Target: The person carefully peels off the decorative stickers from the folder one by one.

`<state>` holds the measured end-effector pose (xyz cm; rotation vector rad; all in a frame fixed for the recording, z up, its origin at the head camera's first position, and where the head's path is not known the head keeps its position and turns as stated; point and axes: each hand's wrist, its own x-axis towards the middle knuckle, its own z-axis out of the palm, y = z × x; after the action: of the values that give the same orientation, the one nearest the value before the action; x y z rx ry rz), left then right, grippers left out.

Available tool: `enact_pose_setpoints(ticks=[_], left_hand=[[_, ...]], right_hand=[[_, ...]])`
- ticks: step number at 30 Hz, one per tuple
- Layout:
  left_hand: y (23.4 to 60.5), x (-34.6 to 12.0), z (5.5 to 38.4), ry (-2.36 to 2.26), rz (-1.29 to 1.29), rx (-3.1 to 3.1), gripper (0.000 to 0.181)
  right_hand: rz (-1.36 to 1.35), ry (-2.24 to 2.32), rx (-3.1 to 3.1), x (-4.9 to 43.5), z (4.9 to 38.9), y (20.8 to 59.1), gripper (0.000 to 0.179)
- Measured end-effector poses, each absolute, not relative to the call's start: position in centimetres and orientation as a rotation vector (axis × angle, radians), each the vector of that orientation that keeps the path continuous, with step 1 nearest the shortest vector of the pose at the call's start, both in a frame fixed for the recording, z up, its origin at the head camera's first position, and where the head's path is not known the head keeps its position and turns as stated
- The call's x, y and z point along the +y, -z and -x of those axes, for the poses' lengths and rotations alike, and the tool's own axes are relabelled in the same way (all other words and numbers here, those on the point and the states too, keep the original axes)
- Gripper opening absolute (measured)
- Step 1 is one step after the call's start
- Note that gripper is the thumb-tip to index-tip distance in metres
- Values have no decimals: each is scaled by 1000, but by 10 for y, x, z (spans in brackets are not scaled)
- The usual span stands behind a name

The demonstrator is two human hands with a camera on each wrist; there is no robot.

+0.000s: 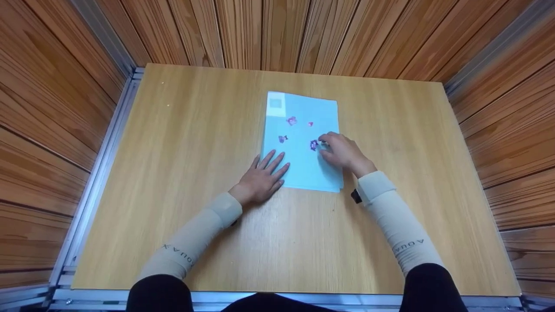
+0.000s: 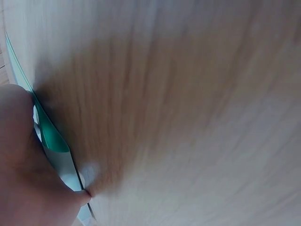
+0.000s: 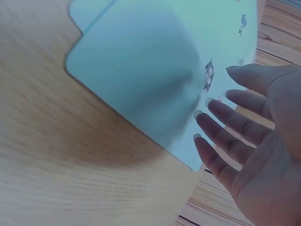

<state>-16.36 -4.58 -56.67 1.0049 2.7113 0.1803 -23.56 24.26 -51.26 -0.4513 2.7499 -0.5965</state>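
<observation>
A light-blue booklet (image 1: 305,171) with rounded corners lies on the table and bears small pink and purple stickers. My left hand (image 1: 261,180) rests on its lower left edge, fingers spread and straight. In the left wrist view a green layer (image 2: 52,136) of the booklet bulges up near that hand. At the right, my right hand (image 1: 342,151) hovers just beside a purple sticker (image 1: 314,144). The right wrist view shows its fingers (image 3: 230,141) loosely bent and apart from the thumb, with nothing visible between them.
Other stickers on the booklet are a pink one (image 1: 292,121), a small pink heart (image 1: 310,124) and a purple bow-like one (image 1: 282,139). A white square label (image 1: 275,104) marks its upper left corner. Wood-plank walls (image 1: 282,34) surround the wooden table (image 1: 195,112).
</observation>
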Motion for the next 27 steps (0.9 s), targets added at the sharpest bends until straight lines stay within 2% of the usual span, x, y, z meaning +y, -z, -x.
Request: enact_pose_setpoints(ticks=[12, 27], left_hand=[[561, -44, 165, -189, -987, 2690, 61], [560, -44, 164, -207, -982, 2691, 60]], right_hand=[[320, 649, 2743, 231, 257, 522, 48], [216, 743, 2788, 226, 258, 534, 42]])
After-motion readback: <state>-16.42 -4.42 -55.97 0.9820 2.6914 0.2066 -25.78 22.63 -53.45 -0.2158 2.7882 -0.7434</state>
